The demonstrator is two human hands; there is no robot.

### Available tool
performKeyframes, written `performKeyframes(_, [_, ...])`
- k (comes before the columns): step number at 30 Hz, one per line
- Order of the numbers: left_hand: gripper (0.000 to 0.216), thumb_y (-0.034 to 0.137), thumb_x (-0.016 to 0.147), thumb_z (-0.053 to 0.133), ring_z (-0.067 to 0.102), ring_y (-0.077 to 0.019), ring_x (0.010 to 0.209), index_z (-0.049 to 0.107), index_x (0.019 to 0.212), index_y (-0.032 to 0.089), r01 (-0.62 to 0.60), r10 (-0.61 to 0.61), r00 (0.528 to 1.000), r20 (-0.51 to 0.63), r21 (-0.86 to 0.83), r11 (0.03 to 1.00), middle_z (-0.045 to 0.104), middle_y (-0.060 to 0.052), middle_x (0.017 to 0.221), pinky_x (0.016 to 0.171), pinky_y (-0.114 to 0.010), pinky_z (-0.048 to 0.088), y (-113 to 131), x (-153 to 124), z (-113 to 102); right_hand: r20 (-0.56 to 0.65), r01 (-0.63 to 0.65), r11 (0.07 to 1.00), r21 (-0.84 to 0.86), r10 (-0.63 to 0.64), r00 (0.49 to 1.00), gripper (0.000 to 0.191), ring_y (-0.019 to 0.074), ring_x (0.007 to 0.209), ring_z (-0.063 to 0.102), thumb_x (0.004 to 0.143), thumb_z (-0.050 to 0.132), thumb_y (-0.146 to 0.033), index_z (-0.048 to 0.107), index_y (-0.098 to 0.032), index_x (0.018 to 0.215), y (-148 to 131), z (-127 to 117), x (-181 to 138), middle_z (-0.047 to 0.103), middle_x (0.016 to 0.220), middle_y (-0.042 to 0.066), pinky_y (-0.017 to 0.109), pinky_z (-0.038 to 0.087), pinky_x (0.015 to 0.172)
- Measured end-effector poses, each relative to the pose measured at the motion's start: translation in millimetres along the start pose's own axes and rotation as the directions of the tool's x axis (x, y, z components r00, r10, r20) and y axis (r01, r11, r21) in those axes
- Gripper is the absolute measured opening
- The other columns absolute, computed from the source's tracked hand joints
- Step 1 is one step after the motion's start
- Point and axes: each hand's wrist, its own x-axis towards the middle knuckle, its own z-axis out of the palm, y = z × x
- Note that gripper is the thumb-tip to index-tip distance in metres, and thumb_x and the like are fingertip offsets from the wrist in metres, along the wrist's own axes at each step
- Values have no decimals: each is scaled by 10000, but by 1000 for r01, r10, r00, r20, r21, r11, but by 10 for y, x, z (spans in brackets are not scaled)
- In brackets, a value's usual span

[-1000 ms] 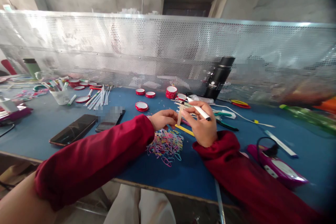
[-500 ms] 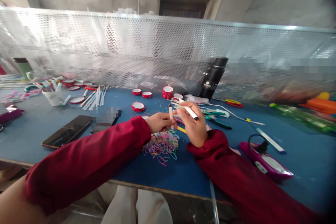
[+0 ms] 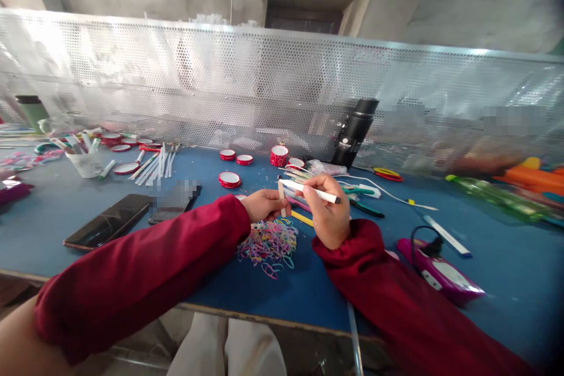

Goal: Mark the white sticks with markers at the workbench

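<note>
My left hand (image 3: 264, 205) pinches a short, flat wooden craft stick (image 3: 282, 204), held upright with a dark mark at its top end. Closed around a white marker pen (image 3: 324, 194) is my right hand (image 3: 330, 217). The pen lies almost level, its black end to the right and its tip at the upper part of the stick; whether they touch I cannot tell. Below both hands a loose pile of colourful small rubber bands (image 3: 268, 244) rests on the blue table (image 3: 282, 299). A yellow stick (image 3: 302, 219) lies just behind the pile.
Two phones (image 3: 110, 220) lie at left, near white sticks (image 3: 152, 167) and a cup of markers (image 3: 86, 163). Red round tins (image 3: 230, 179), a black bottle (image 3: 356, 132) and green-handled pliers (image 3: 368, 208) stand or lie behind. A purple power strip (image 3: 440, 273) is at right.
The marker pen has swung to a flatter angle, and its tip has moved left to the stick's upper part. The view has shifted slightly.
</note>
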Motion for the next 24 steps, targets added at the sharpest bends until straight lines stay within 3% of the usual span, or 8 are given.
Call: performKeyframes(24, [298, 396, 859, 514, 343, -55, 432, 585, 745, 130, -10, 11, 1000, -17, 48, 999, 410, 45, 506, 456, -204, 283, -8, -5, 5, -57, 1, 997, -77, -5, 998, 98, 184, 625, 642, 815, 594, -322, 575, -236, 769, -19, -7, 20, 669, 693, 5, 328, 529, 583])
